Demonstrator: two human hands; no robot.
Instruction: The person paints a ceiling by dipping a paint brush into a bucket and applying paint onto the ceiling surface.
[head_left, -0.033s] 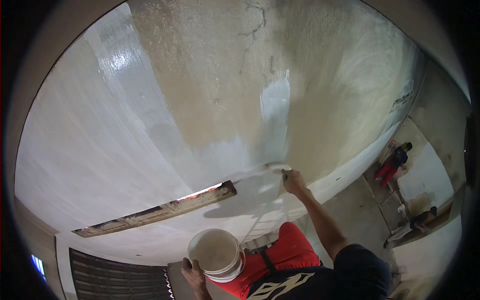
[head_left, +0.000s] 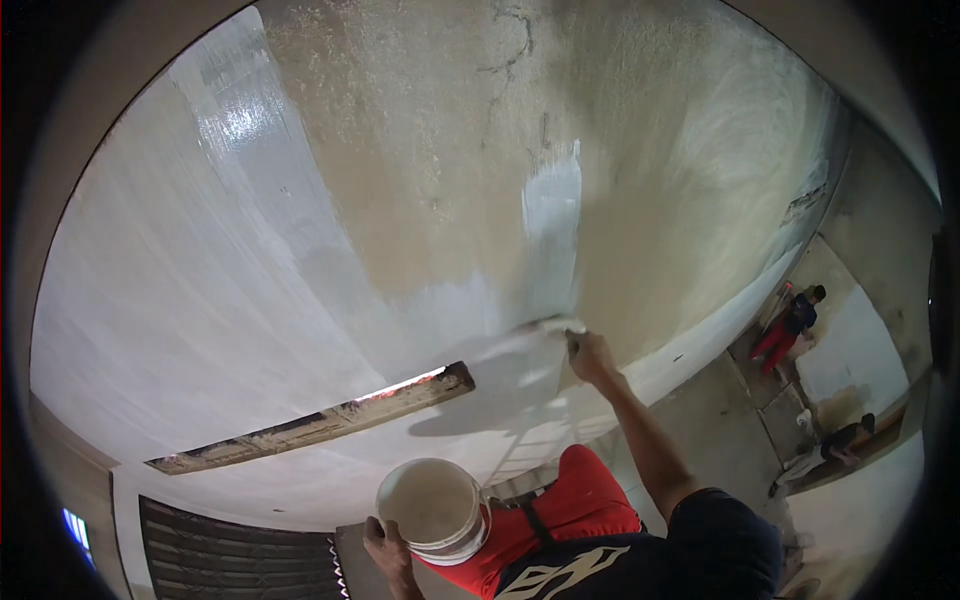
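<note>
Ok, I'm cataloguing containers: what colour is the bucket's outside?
The bucket is white outside, best seen in the head view.

Bucket (head_left: 430, 480) left of tool (head_left: 553, 325), wall (head_left: 420, 200) ahead

Bucket (head_left: 455, 545): white, round, mouth faced upward. Hand tool (head_left: 558, 325): pale, blurred, was held sideways at part-coated wall (head_left: 430, 230), above lower edge.

Readable text, numbers, signs: none. Dark navy short-sleeved fabric shirt (head_left: 715, 540), lower edge of view: carries a pale beige angular printed graphic (head_left: 572, 570), cut off by the picture's edge; no letters can be made out. White round plastic bucket (head_left: 462, 546): any marking on its outer wall too indistinct to read.
</note>
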